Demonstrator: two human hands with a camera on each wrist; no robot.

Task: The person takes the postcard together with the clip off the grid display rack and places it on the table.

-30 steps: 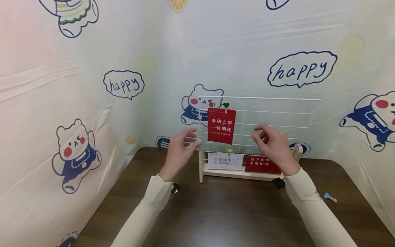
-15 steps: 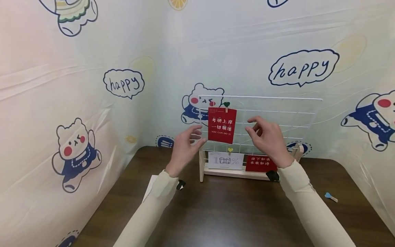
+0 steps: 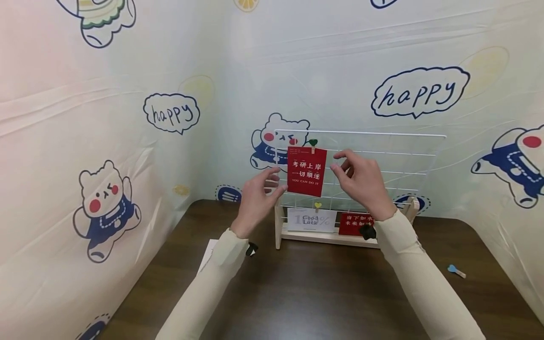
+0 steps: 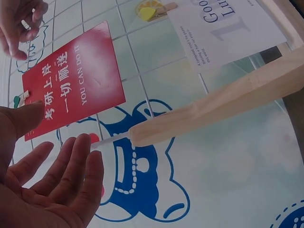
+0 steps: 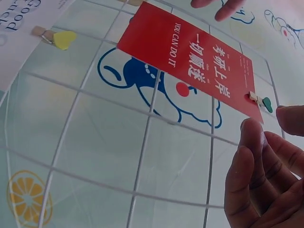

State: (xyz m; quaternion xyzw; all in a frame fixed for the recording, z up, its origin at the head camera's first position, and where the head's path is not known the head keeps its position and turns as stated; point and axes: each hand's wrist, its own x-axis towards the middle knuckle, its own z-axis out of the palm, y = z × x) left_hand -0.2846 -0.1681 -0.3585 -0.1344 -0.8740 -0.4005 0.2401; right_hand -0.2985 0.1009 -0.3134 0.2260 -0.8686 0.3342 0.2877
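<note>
A red card (image 3: 306,171) with white lettering hangs upright on a white wire grid rack (image 3: 374,153), held at its top by a small clothespin with a green heart (image 3: 313,142). My left hand (image 3: 258,200) is at the card's left edge, holding nothing, fingers relaxed and thumb tip by the lower corner. In the left wrist view that thumb overlaps the card (image 4: 76,80). Just off the card's right edge is my right hand (image 3: 363,182), its fingers loosely bent around nothing. The right wrist view shows its fingertips close to the green heart clothespin (image 5: 261,101).
Lower on the rack hang a white "Good Luck" card (image 3: 311,220) under a yellow heart clothespin (image 3: 318,206) and a second red card (image 3: 352,224). The rack has a wooden base (image 3: 327,238). A blue heart clothespin (image 3: 456,271) lies right on the dark table (image 3: 297,293); white paper (image 3: 207,255) lies left.
Both hands have closed in on the hanging red card: the left moved right and slightly up, the right moved left and up. The cards and clothespins keep their places.
</note>
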